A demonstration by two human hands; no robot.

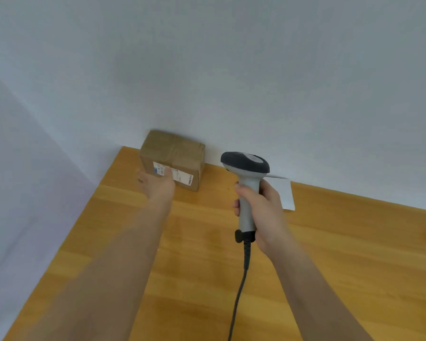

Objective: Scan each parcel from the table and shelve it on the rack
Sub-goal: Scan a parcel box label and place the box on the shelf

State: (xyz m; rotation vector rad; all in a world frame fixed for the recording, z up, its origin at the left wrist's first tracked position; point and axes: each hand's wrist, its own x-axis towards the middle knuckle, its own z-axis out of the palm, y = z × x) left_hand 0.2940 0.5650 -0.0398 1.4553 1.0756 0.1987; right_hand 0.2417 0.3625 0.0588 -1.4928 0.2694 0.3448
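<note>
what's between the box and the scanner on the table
Only bare wooden table lies between the box and the scanner, as the head view shows.

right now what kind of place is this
Probably a small parcel-handling or mailroom corner: a taped cardboard parcel with a shipping label stands on a wooden table against bare walls, and the right hand grips a corded barcode scanner.

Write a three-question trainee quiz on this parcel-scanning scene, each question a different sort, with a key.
1. True or false: the right hand grips the scanner by its handle.
2. Which side of the cardboard parcel carries the label? A top, B front, C none
3. Fill in: the open left hand reaches toward the ____.

Key: 1 true; 2 B; 3 parcel, which stands on the wooden table by the wall.
</note>
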